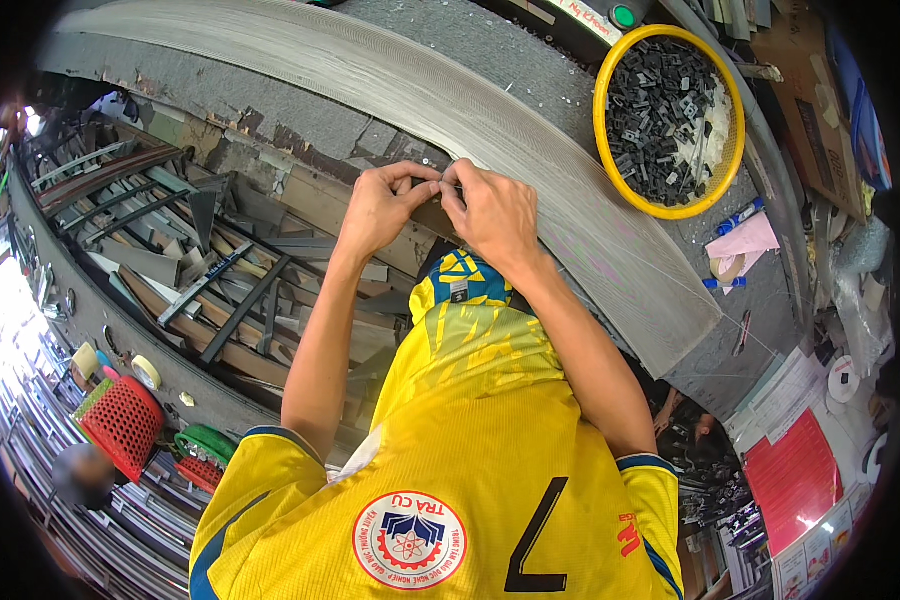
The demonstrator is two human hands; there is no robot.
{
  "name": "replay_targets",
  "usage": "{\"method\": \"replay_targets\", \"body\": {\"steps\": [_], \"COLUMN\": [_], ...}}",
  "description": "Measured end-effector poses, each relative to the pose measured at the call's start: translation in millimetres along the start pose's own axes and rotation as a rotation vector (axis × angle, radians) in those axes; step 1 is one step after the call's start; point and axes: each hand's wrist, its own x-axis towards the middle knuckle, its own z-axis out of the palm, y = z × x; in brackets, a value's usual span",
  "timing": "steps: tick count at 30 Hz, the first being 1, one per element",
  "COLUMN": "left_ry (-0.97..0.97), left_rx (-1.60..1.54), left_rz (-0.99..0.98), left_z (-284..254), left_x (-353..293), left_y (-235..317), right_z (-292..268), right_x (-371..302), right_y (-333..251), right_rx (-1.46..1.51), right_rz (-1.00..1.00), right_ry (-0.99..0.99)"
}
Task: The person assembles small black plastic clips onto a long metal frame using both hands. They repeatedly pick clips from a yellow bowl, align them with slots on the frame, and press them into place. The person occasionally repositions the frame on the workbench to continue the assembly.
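Observation:
My left hand [375,212] and my right hand [498,215] meet in front of me, at the near edge of the workbench. Thumb and fingers of both are pinched together, the fingertips almost touching. Whatever lies between them is too small and too covered to make out. Just beyond my right hand runs a long strip of grey pleated mesh [570,210], which stretches across the bench from the far left to the near right.
A yellow basket [602,150] of small black plastic parts stands at the back right. Beside it lie pink paper [748,238] and a blue roll [738,216]. Left of me, a bin [170,345] holds metal profile offcuts. Red baskets [125,425] stand farther left.

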Motion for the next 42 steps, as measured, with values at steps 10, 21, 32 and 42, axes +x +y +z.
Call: {"method": "replay_targets", "body": {"steps": [10,21,32,42], "left_ry": [0.135,0.424,0.677,0.52], "left_rx": [0.15,0.336,0.493,0.363], "left_rz": [0.074,0.155,0.195,0.467], "left_z": [-0.8,-16.0,-58.0,-51.8], "left_x": [-4.4,0.4,32.4,33.7], "left_y": [2.6,-1.8,-16.5,41.6], "right_z": [-22.7,-179.1,-234.6,-128.1], "right_x": [0.0,-104.6,-213.2,-119.9], "right_y": [-9.2,-1.6,27.3,-11.0], "right_rx": [-0.087,-0.303,-0.373,-0.059], "right_rz": [0.081,0.433,0.642,0.307], "right_ry": [-0.223,-0.182,0.084,0.029]}}
